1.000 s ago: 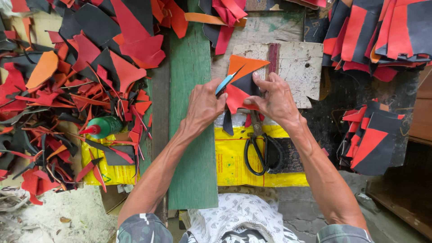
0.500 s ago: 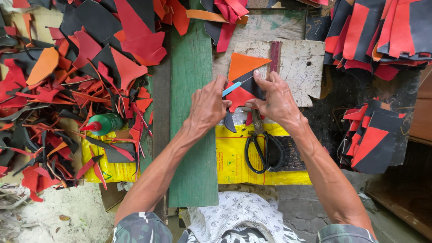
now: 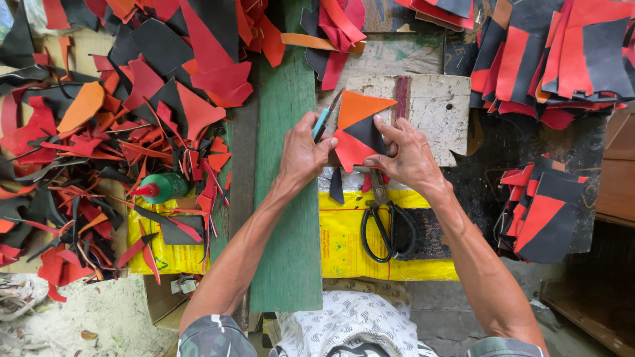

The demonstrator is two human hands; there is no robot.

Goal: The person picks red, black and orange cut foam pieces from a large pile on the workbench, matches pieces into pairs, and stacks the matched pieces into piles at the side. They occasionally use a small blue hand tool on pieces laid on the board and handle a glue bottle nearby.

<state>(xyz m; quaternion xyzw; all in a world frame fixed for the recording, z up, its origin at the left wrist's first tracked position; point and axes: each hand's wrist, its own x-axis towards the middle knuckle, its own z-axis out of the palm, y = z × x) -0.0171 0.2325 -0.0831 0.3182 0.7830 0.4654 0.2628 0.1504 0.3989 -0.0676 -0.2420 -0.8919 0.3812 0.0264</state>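
Holding a patchwork piece [image 3: 355,130] between both hands, the person keeps it just above the pale worn board [image 3: 423,112] on the counter. It is made of joined triangles: an orange one on top, a black one at the right and red ones below, with straight cut edges and sharp corners. The right hand [image 3: 407,157] pinches its right side with fingers closed on the black and red parts. The left hand [image 3: 305,152] is closed around a thin blue-handled tool [image 3: 324,122] whose tip meets the piece's left edge. Black scissors [image 3: 385,225] lie on a yellow sheet [image 3: 344,241] just below the hands. A green plank [image 3: 286,218] runs under the left forearm, and red, black and orange offcuts [image 3: 112,145] are heaped to the left.
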